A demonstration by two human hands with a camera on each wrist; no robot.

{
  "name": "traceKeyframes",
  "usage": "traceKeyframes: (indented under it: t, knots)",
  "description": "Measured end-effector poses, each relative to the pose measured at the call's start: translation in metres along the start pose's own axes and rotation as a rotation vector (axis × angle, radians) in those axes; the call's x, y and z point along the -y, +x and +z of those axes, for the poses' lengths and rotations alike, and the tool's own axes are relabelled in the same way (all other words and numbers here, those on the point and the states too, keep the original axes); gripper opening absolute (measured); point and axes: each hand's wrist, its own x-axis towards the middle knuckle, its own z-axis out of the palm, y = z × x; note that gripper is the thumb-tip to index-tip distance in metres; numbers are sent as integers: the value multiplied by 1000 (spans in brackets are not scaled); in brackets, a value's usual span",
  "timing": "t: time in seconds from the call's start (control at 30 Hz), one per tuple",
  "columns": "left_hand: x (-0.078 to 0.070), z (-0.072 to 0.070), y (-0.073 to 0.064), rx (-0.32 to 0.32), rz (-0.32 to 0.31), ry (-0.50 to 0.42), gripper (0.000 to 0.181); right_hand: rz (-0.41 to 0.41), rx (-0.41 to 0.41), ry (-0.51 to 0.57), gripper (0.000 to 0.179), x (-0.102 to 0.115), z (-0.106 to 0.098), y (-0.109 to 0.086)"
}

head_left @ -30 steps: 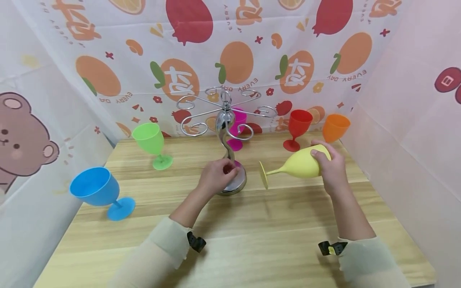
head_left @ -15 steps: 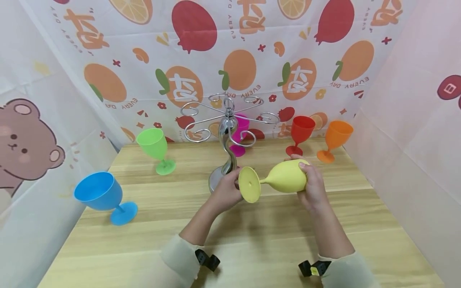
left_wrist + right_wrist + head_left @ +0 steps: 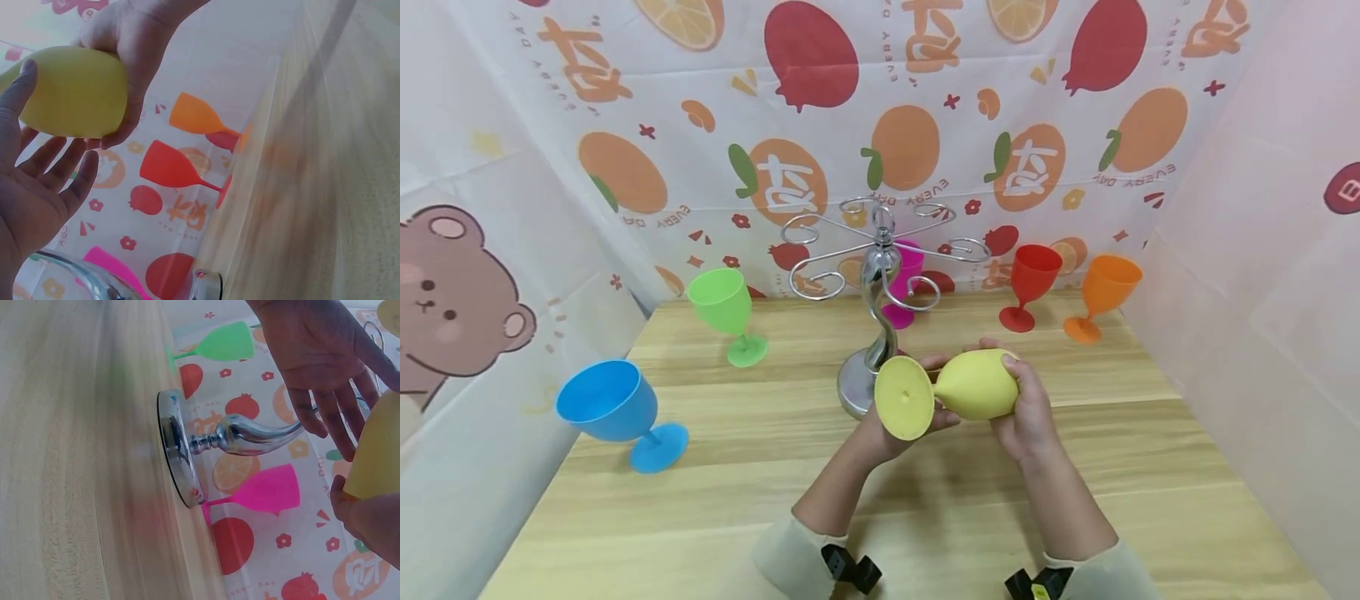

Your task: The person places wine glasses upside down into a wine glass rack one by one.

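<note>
Yellow goblet [image 3: 973, 386] | matte, tulip-bowled, disc-footed | right grip [image 3: 1028, 418] curled round it | left grip [image 3: 37, 194] spread alongside

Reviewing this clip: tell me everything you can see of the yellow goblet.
The yellow goblet is plain and looks like matte plastic: a rounded bowl, a thin stem mostly hidden, and a flat round foot with a small mark at its centre. It lies sideways in the air above the table, the foot's underside facing the head camera. The right hand grips the bowl near the rim; the opening is not visible. The left hand is open beside the stem end; its contact is unclear.
</note>
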Motion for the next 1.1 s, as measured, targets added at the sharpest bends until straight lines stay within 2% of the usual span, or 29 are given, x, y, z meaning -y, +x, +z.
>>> traceKeyframes:
  t: [0.2,0.3,0.4,0.53,0.63,0.73,0.87,1.0,1.1]
  knots:
    - [0,-4,0,-6,45,-2,68,-39,60,4,34,-2,2,-1]
    - [-2,-5,-1,-25,63,41,69,-46,85,2,34,-1,4,-1]
    - [-3,-7,-3,-47,106,93,67,-51,93,0,34,-1,6,-1]
    - [7,-7,-2,-67,148,119,66,-60,105,0,35,-1,6,-2]
    - [22,-8,0,-74,147,120,67,-74,132,11,35,-2,4,-2]
    - [28,-10,1,-74,167,110,67,-91,170,18,35,-3,3,-2]
    - [31,-14,0,-72,159,13,67,-98,238,35,36,-2,0,-2]
    - [30,-16,-1,-60,144,-199,82,-91,350,55,45,-1,-3,-1]
    - [30,-18,0,-54,142,-345,88,-111,440,22,54,1,-3,-1]
